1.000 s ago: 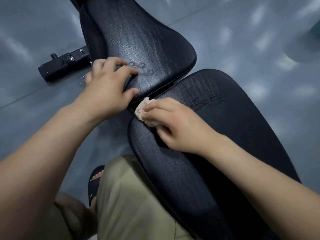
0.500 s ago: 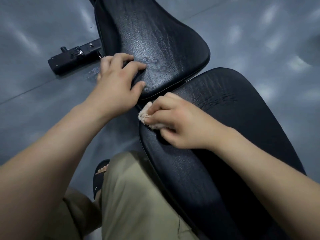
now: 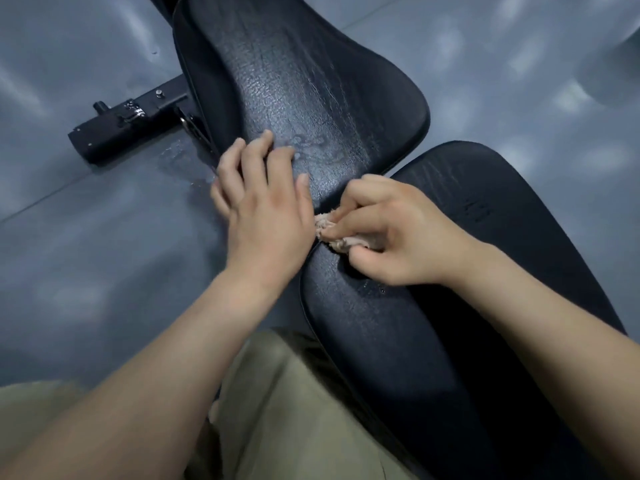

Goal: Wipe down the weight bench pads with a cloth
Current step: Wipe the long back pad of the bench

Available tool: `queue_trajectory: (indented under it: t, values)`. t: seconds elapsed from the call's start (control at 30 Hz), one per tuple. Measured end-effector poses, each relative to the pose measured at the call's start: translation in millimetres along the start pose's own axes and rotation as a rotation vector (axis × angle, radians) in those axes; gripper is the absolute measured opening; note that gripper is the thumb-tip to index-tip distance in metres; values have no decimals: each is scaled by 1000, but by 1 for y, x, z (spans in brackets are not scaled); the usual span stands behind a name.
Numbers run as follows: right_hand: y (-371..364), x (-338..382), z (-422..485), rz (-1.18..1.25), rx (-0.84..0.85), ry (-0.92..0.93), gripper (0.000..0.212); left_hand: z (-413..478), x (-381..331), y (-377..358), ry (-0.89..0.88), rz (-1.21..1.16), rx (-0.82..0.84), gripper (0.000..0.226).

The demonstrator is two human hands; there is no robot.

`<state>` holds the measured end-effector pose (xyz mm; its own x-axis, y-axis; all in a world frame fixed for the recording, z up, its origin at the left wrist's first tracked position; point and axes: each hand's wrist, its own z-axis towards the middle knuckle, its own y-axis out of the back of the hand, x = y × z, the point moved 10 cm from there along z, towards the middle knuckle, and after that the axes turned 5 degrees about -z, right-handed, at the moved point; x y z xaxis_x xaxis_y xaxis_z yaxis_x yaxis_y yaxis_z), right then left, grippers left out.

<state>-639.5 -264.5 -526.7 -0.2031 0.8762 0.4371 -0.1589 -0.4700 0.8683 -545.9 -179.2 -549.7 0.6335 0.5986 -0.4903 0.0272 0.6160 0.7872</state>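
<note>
Two black textured bench pads fill the view: a far pad (image 3: 311, 81) and a near pad (image 3: 467, 306), with a narrow gap between them. My left hand (image 3: 266, 209) lies flat, fingers spread, on the near left edge of the far pad. A small pale pink cloth (image 3: 346, 239) is bunched at the near pad's upper left edge by the gap, and my right hand (image 3: 391, 233) is closed on it, pressing it to the pad. Most of the cloth is hidden under my fingers. Faint wet marks (image 3: 311, 147) show on the far pad.
The black metal bench frame foot (image 3: 121, 126) sticks out to the left on the grey glossy floor (image 3: 86, 254), with a small wet patch (image 3: 180, 161) beside it. My legs in khaki trousers (image 3: 294, 410) are at the bottom, close against the near pad.
My right hand has slid the cloth up along the near pad's edge toward the gap. My left hand stays on the far pad, its fingers now flatter. The camera has moved closer.
</note>
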Motion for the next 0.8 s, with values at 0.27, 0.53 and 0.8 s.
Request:
queue_trajectory:
  t: [0.27, 0.53, 0.8]
  values:
    - [-2, -7, -1, 23, 13, -157, 29, 2, 8, 4, 51, -122, 21, 33]
    - [-12, 18, -29, 19, 55, -402, 47, -16, 13, 22, 67, -248, 176, 37]
    - [-4, 36, -65, -92, 262, -336, 37, -90, -5, 36, 430, -163, 401, 37]
